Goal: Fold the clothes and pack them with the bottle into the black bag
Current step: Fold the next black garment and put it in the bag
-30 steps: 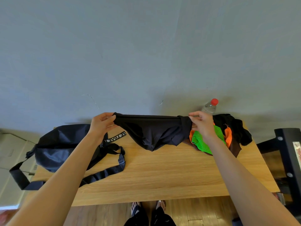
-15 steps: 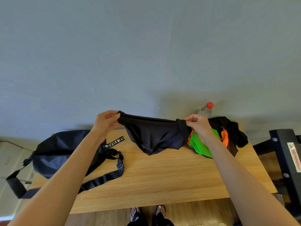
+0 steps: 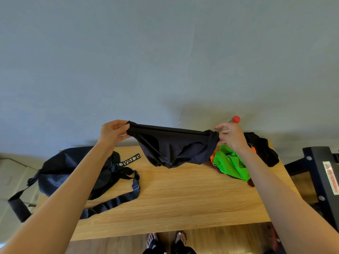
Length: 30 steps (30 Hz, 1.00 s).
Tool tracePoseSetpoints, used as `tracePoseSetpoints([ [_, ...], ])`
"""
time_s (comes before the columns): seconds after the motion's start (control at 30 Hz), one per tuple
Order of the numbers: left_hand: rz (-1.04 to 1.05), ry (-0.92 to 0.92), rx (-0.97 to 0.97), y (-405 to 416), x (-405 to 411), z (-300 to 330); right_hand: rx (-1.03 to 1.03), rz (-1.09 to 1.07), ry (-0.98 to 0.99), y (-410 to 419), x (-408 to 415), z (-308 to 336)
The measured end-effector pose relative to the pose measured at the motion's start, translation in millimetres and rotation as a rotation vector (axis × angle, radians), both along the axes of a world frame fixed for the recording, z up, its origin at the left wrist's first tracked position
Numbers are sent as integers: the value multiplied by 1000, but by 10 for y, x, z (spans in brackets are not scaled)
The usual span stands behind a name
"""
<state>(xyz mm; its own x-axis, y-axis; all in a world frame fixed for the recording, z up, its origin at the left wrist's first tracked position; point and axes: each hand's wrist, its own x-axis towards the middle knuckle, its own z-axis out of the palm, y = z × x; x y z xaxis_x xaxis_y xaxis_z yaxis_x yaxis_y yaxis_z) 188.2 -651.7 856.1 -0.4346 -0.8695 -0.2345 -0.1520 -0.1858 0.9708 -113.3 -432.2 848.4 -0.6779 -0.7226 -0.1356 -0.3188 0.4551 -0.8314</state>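
Holding a black garment (image 3: 172,145) stretched above the table (image 3: 183,195): left hand (image 3: 112,133) pinches one end, right hand (image 3: 232,137) the other. Nothing folded or packed yet. Bag (image 3: 73,171) left of it; remaining clothes (image 3: 231,164) and bottle (image 3: 235,119) right.

Soft even daylight, soft shadow on the grey wall (image 3: 183,52) behind the counter (image 3: 183,189), wide-angle bending at the edges, mostly sharp, no glare
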Motion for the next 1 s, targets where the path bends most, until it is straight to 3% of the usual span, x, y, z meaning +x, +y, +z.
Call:
tracePoseSetpoints([
  [0.27, 90, 19, 21, -52, 54, 64, -143, -100, -138, 79, -104, 64],
  [0.47, 1, -60, -77, -100, 77, 117, -193, -141, -176, 132, -180, 132],
  [0.77, 73, 44, 92, -253, 159, 117, -403, -325, -419, 204, -264, 294],
  [1.0, 76, -48, -120, -330, 158, 324, -402, -275, -227, 194, -369, 451],
])
